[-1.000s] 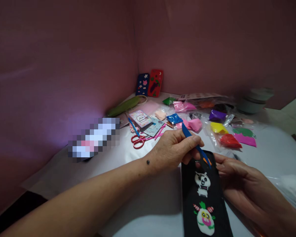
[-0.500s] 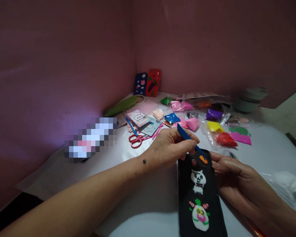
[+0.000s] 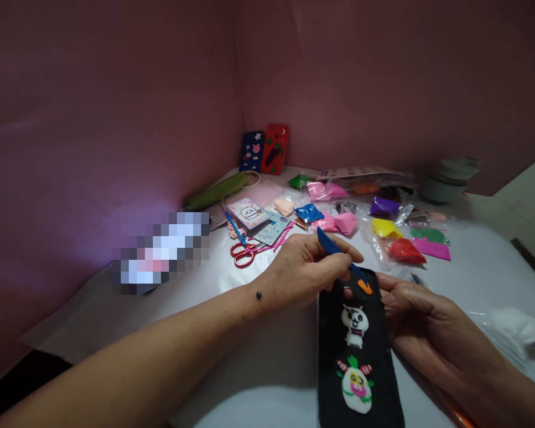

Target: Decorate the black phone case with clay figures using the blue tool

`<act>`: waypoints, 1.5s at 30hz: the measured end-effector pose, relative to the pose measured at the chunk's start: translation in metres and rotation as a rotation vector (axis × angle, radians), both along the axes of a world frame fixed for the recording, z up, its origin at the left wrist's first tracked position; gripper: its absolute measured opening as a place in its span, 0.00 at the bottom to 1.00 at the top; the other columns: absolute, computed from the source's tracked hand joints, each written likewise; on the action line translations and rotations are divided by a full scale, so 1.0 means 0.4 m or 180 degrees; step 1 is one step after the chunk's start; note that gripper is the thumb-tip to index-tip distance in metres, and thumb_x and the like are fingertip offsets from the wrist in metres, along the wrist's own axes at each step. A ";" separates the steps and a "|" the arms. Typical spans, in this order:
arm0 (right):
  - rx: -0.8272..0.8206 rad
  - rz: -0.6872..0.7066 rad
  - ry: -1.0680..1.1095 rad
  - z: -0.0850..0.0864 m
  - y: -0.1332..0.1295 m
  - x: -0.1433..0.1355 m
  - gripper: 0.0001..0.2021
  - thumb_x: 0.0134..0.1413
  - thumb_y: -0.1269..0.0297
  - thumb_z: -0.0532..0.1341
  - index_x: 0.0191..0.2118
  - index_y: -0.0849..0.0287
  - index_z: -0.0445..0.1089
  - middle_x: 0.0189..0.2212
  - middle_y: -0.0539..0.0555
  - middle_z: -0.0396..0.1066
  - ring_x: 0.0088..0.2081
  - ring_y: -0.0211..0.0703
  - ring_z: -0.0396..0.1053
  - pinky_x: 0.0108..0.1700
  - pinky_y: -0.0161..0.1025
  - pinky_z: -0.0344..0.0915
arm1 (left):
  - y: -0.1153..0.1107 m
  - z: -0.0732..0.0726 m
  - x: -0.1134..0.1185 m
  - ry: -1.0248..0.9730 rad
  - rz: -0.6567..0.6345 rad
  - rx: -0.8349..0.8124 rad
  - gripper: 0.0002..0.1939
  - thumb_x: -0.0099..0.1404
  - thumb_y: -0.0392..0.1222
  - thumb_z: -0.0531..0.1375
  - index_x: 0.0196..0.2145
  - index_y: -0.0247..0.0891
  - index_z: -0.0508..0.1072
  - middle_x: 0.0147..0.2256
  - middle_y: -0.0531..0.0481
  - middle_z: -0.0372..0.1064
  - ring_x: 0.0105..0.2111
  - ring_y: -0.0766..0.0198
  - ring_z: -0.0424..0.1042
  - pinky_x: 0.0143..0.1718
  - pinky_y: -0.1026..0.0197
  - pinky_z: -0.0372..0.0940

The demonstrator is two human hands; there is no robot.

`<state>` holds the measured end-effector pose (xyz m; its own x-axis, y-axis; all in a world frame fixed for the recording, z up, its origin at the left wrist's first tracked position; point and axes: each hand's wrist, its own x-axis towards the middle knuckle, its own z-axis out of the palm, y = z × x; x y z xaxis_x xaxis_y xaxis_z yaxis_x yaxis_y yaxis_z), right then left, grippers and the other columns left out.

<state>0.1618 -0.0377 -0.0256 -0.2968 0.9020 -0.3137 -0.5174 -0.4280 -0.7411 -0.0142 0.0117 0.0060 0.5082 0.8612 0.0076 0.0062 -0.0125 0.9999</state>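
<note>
Pinched in my left hand (image 3: 310, 264) is a blue plastic tool (image 3: 329, 242), its lower tip touching or just over an orange clay piece (image 3: 364, 287) near the top of a black phone case (image 3: 332, 356). My right hand (image 3: 423, 315) grips the case by its right edge, with some fingers hidden beneath it. On the case, a white clay figure with a black-lined face (image 3: 355, 321) lies below the camera hole. Under that is a white figure with a pink and yellow face, striped horns and green leaves (image 3: 356, 389).
Red scissors (image 3: 243, 254), a blue pen (image 3: 235, 228) and cards (image 3: 248, 213) lie beyond my left hand. Bagged clay (image 3: 384, 207) spreads behind. Two decorated cases (image 3: 275, 148) lean on the wall near a green pouch (image 3: 216, 191). A blurred screen (image 3: 164, 252) stands left.
The view has shifted slightly, so most things appear a little further left. Both hands keep their holds, and the blue tool's tip stays at the orange piece.
</note>
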 end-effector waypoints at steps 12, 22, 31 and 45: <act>0.0073 0.0076 -0.0089 -0.004 -0.002 0.004 0.17 0.45 0.73 0.59 0.41 0.54 0.78 0.38 0.54 0.78 0.37 0.47 0.72 0.41 0.38 0.68 | -0.002 -0.001 0.001 -0.0101 -0.0092 0.0171 0.06 0.62 0.38 0.57 0.31 0.33 0.71 0.24 0.54 0.65 0.21 0.73 0.62 0.23 0.69 0.58; -0.0041 0.0052 -0.0096 0.000 -0.001 0.005 0.16 0.43 0.74 0.61 0.39 0.54 0.78 0.36 0.54 0.78 0.36 0.46 0.73 0.39 0.37 0.69 | -0.009 0.011 0.000 -0.0180 -0.0212 0.0057 0.06 0.62 0.32 0.55 0.33 0.33 0.73 0.23 0.52 0.69 0.23 0.71 0.67 0.25 0.70 0.61; -0.0004 -0.0039 -0.0024 0.000 0.000 -0.001 0.16 0.43 0.76 0.60 0.39 0.57 0.77 0.35 0.54 0.78 0.34 0.42 0.73 0.38 0.35 0.68 | -0.007 0.002 0.004 -0.0241 -0.0121 0.0012 0.03 0.60 0.32 0.56 0.32 0.34 0.71 0.23 0.53 0.69 0.22 0.71 0.68 0.24 0.70 0.60; -0.0008 0.0005 -0.0035 0.000 -0.005 0.001 0.17 0.45 0.74 0.59 0.41 0.56 0.78 0.35 0.54 0.78 0.35 0.46 0.73 0.40 0.38 0.68 | 0.001 -0.001 0.009 -0.0423 -0.0191 -0.0044 0.05 0.59 0.34 0.62 0.28 0.33 0.68 0.21 0.55 0.69 0.17 0.75 0.64 0.19 0.73 0.59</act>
<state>0.1622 -0.0395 -0.0256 -0.2947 0.9006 -0.3193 -0.5086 -0.4308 -0.7455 -0.0107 0.0119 0.0056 0.5542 0.8297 0.0666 -0.1265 0.0049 0.9920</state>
